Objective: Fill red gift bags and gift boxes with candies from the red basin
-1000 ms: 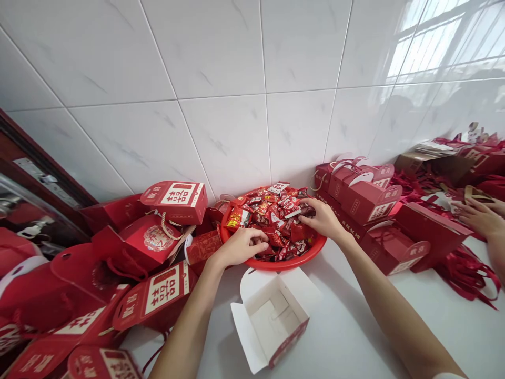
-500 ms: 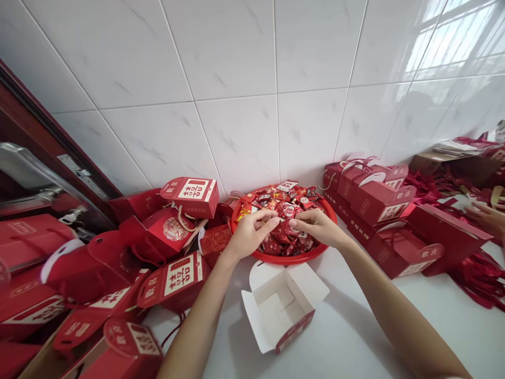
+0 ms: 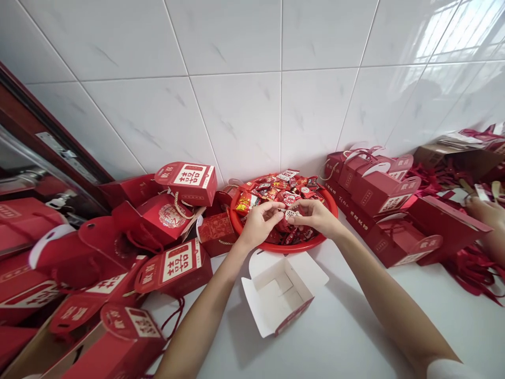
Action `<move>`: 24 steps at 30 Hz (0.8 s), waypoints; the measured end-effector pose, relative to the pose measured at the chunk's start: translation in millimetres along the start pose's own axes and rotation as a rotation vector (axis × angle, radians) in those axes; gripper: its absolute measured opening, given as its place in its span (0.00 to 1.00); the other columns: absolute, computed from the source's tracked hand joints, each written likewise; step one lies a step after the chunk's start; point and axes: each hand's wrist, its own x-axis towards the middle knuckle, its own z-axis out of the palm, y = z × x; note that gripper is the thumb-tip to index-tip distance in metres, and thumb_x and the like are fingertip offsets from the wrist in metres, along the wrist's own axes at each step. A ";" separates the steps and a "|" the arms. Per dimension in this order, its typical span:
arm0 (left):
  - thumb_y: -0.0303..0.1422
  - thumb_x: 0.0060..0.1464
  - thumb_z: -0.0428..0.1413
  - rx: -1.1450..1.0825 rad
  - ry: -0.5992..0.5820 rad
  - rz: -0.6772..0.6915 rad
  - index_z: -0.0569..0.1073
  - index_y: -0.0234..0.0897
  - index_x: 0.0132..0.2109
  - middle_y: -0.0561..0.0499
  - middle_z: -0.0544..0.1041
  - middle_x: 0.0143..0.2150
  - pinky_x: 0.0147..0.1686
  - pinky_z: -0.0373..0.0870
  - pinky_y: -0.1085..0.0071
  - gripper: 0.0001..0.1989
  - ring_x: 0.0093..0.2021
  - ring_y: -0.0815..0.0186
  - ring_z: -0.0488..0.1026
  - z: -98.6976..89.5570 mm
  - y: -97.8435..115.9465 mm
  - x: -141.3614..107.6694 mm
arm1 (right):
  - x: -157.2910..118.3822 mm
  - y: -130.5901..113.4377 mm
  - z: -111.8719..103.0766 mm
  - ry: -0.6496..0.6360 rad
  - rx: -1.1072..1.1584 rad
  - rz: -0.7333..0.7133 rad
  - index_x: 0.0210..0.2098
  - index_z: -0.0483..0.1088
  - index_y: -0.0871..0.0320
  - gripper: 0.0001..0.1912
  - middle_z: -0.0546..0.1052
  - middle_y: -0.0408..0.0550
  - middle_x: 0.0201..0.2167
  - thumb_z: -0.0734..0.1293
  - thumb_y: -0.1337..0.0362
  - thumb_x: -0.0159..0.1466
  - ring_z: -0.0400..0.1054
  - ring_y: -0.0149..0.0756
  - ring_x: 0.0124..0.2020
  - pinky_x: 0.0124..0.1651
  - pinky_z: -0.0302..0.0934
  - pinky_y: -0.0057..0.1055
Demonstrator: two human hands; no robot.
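Both my hands are over a red plastic basket point(image 3: 333, 221) heaped with wrapped candies point(image 3: 272, 188). My right hand point(image 3: 320, 217) pinches a small candy with a white label point(image 3: 292, 214) between thumb and fingers. Close beside it, my left hand point(image 3: 261, 225) has its thumb and fingertips pressed together; what lies between them is hidden. In front of the basket stands an open gift box point(image 3: 276, 302), its white inside facing up and its flaps spread. No candy shows inside it.
Red gift boxes point(image 3: 179, 266) with printed characters are piled at the left. More boxes point(image 3: 381, 192) are stacked at the right, near red ribbons point(image 3: 475, 276). Another person's hand point(image 3: 487, 218) is at the right edge. A tiled wall point(image 3: 240, 121) rises behind.
My view has tilted slightly down. My hands are still close together over the basket, and a white-labelled candy now shows in my right fingers. The other person's hand has moved.
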 end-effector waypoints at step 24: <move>0.26 0.55 0.56 0.486 0.070 0.102 0.77 0.38 0.52 0.45 0.79 0.54 0.62 0.68 0.57 0.18 0.56 0.57 0.74 -11.3 -8.3 2.1 | 10.5 8.5 -19.1 0.551 0.443 -0.025 0.27 0.72 0.54 0.15 0.77 0.41 0.25 0.79 0.60 0.45 0.73 0.36 0.28 0.36 0.71 0.34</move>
